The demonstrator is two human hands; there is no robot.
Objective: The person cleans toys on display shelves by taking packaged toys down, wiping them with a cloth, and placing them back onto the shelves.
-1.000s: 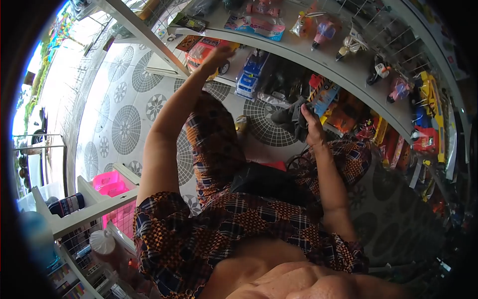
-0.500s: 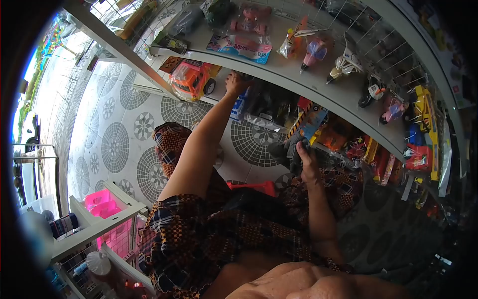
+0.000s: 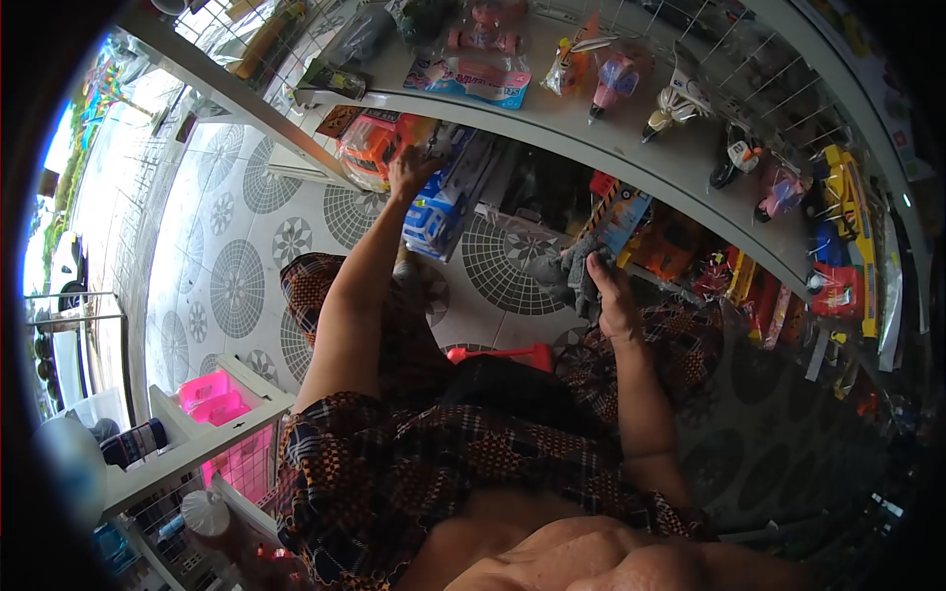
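Note:
My left hand [image 3: 408, 173] is at the front of the lower shelf, its fingers bent against the upper part of a blue and white toy vehicle [image 3: 431, 219] in clear wrapping. This toy sticks out past the shelf edge, over the floor. Just left of it lies an orange toy truck [image 3: 367, 148], also wrapped. My right hand [image 3: 615, 300] grips a crumpled grey cloth [image 3: 570, 276] between thumb and fingers, in front of the lower shelf's toys.
The upper shelf [image 3: 581, 123] carries wrapped small toys and crosses above the lower one. A red object [image 3: 512, 357] lies on the patterned floor [image 3: 498, 276] near my legs. Pink baskets [image 3: 219, 404] stand in a white rack [image 3: 187, 448] at the lower left.
My left hand first moved right from the orange truck to the blue toy, then back left; the blue toy came left and outward with it. My right hand keeps the grey cloth.

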